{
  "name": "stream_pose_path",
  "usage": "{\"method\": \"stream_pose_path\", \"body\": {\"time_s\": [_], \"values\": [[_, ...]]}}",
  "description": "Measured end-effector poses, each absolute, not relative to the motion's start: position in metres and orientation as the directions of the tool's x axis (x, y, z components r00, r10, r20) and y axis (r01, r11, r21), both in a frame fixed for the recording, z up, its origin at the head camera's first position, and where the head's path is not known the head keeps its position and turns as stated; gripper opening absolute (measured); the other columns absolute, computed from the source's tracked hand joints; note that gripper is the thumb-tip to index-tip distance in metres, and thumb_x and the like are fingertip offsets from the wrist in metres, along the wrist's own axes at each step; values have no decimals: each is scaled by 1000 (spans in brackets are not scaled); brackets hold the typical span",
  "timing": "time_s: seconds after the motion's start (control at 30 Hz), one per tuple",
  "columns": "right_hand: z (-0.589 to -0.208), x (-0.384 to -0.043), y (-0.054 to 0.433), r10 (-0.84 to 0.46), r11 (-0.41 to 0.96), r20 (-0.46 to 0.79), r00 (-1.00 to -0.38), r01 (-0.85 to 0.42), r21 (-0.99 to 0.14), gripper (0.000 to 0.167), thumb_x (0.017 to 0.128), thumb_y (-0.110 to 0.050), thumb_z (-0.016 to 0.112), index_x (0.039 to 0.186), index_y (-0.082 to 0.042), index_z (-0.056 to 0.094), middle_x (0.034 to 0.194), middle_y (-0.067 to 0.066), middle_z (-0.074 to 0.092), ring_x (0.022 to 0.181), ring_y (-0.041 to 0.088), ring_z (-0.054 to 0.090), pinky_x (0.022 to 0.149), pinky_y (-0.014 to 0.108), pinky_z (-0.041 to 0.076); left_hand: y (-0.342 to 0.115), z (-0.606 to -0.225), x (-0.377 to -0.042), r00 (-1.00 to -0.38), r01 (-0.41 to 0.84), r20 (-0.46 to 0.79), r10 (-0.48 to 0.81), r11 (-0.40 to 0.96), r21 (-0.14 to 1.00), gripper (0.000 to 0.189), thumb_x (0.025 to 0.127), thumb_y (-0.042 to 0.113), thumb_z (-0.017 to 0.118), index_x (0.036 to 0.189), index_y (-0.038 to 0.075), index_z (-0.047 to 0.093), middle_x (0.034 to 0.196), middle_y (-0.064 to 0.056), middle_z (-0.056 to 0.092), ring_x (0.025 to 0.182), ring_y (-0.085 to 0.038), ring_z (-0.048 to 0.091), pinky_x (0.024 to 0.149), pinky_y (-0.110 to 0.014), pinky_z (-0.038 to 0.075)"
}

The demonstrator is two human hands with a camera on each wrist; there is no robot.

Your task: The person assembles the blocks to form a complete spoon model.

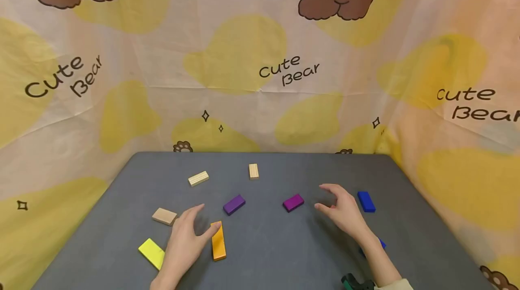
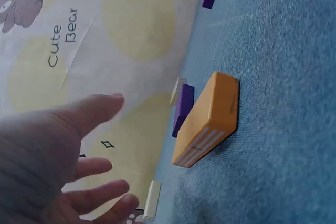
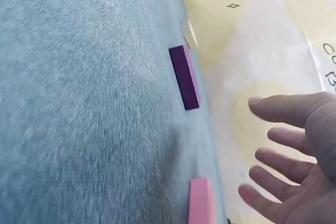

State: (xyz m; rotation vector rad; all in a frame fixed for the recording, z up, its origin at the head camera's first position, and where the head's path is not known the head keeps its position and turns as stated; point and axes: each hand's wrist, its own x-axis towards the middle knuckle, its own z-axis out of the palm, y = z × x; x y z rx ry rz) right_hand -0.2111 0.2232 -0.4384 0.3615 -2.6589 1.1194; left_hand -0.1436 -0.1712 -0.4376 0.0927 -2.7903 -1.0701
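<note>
My left hand (image 1: 183,242) hovers with fingers spread and thumb apart, holding nothing. Its thumb tip overlaps the far end of an orange block (image 1: 218,242) in the head view; the left wrist view shows a gap between the thumb and that orange block (image 2: 210,116). A yellow block (image 1: 151,253) lies partly hidden behind this hand, with a tan wooden block (image 1: 164,216) just beyond. My right hand (image 1: 343,211) is also raised, its fingers parted around nothing. Left of it lies a magenta block (image 1: 293,203). A pink block (image 3: 199,203) shows below the fingers in the right wrist view.
A purple block (image 1: 234,204) lies mid-table. Two pale wooden blocks (image 1: 198,178) are farther back. On the right is a blue block (image 1: 366,201); another blue block (image 1: 383,244) is mostly behind my right forearm. A printed cloth (image 1: 252,114) hangs behind the grey table (image 1: 260,272).
</note>
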Motion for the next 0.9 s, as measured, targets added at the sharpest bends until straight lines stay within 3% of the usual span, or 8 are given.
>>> {"method": "stream_pose_path", "body": {"time_s": [0.07, 0.27, 0.67, 0.9], "values": [[-440, -214, 220, -127, 635, 267, -955, -285, -718, 51, 82, -16, 82, 128, -6, 62, 127, 14, 59, 100, 34, 60, 80, 45, 52, -170, -441, -142, -987, -16, 103, -123, 713, 701, 75, 83, 44, 78, 139, 1, 52, 137, -21, 51, 121, -39, 49, 96, -60, 39], [-445, -231, 211, -162, 484, 157, -974, -217, -848, 49, 84, -17, 80, 127, -5, 63, 128, 16, 60, 117, 36, 55, 90, 45, 49, -168, -448, -142, -989, -41, 62, -133, 659, 751, 76, 77, 34, 85, 136, 0, 53, 131, -19, 57, 107, -33, 60, 84, -47, 51], [-457, -275, 215, -319, 409, 4, -948, -142, -901, 58, 78, -5, 83, 131, -3, 61, 126, 12, 64, 121, 33, 51, 98, 51, 41, -166, -455, -146, -990, -90, -1, -142, 623, 777, 85, 70, 36, 90, 135, -3, 51, 125, -19, 61, 102, -30, 61, 88, -50, 48], [-464, -289, 213, -376, 396, -55, -925, -107, -912, 60, 74, -5, 85, 130, -6, 64, 121, 7, 67, 114, 28, 53, 96, 42, 43, -163, -457, -146, -988, -118, -26, -154, 631, 767, 90, 68, 36, 91, 136, -5, 48, 120, -18, 61, 100, -29, 59, 86, -50, 47]]}}
